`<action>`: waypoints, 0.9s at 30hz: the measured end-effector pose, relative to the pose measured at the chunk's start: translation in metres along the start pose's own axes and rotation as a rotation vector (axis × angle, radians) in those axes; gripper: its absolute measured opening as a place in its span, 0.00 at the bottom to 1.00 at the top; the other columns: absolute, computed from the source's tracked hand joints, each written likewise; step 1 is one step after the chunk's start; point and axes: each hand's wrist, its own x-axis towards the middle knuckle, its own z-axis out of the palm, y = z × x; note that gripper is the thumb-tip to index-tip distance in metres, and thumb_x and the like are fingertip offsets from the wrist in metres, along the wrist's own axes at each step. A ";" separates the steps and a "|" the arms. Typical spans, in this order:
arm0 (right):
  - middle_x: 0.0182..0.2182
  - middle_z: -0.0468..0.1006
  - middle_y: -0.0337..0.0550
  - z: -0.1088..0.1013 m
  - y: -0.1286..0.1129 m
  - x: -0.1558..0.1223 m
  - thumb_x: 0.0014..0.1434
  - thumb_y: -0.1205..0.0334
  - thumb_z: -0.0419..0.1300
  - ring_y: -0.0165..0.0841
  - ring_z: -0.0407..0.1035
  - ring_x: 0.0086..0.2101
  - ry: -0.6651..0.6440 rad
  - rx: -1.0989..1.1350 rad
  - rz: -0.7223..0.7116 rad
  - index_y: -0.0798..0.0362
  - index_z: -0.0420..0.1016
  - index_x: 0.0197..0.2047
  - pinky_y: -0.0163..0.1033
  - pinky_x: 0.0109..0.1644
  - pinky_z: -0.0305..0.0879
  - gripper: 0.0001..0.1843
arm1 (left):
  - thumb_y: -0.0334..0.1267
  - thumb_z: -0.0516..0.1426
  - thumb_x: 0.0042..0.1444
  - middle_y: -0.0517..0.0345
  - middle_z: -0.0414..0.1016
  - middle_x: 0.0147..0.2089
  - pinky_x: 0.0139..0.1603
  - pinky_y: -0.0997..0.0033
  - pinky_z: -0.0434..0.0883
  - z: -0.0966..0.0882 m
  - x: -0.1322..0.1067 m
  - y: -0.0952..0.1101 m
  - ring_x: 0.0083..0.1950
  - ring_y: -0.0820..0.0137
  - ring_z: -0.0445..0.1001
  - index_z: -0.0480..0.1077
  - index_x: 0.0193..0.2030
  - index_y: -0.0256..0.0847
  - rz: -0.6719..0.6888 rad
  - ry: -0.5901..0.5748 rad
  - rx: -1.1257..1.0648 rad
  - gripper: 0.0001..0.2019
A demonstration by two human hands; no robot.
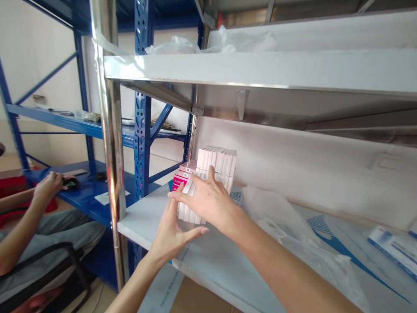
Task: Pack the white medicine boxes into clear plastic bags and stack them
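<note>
My right hand [208, 201] lies over a row of small white boxes [189, 204] on the steel shelf [156, 217], fingers stretched along their top. From below and the near side, my left hand [174, 232] cups the same row with thumb and fingers apart. Behind them stands a taller stack of white boxes [217, 160] against the back wall. A pink box [182, 176] sits just left of the stacks.
Crumpled clear plastic film [270, 213] lies on the shelf to the right, and a blue-and-white carton [392, 248] at far right. An upper shelf [260, 71] hangs close overhead. A chrome post [112, 143] stands left. Another person's arm [29, 208] rests at a blue rack [84, 191].
</note>
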 end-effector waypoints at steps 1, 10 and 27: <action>0.67 0.60 0.61 0.001 0.002 0.002 0.53 0.28 0.57 0.61 0.68 0.57 -0.025 0.023 -0.040 0.47 0.68 0.64 0.65 0.55 0.67 0.44 | 0.53 0.67 0.50 0.38 0.65 0.65 0.64 0.37 0.64 -0.002 0.002 0.003 0.68 0.44 0.63 0.51 0.69 0.42 -0.025 0.012 -0.011 0.45; 0.73 0.47 0.52 0.018 0.051 0.015 0.53 0.31 0.61 0.57 0.55 0.66 -0.037 0.177 -0.256 0.42 0.60 0.70 0.62 0.65 0.58 0.47 | 0.42 0.66 0.50 0.50 0.77 0.55 0.53 0.55 0.76 -0.026 0.024 0.019 0.54 0.54 0.77 0.59 0.64 0.44 -0.044 -0.105 -0.071 0.35; 0.69 0.58 0.59 0.029 0.036 0.013 0.64 0.48 0.57 0.49 0.54 0.68 0.084 0.138 -0.276 0.58 0.62 0.69 0.54 0.70 0.53 0.36 | 0.44 0.62 0.53 0.48 0.78 0.51 0.38 0.64 0.74 -0.017 0.020 0.015 0.34 0.64 0.78 0.46 0.72 0.42 -0.105 -0.030 0.123 0.43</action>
